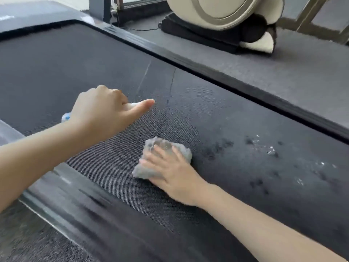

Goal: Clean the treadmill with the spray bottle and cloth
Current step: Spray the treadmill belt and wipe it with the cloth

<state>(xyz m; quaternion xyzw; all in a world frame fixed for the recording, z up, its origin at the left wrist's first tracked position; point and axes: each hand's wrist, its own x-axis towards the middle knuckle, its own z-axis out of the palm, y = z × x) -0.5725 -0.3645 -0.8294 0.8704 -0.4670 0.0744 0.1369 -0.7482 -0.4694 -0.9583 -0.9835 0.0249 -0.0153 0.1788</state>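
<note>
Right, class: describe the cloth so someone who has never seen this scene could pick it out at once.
The black treadmill belt fills most of the view. Near its middle, the right hand presses flat on a crumpled grey cloth. It is the only pale, fluffy thing on the belt, left of the wet droplets.

The dark woven belt (207, 114) of the treadmill (213, 77) carries 1 crumpled grey cloth (146, 170). Dark wet patches (219, 147) and shiny droplets (271, 151) sit on the belt to the cloth's right. The treadmill stands on a grey floor (292, 72).
</note>
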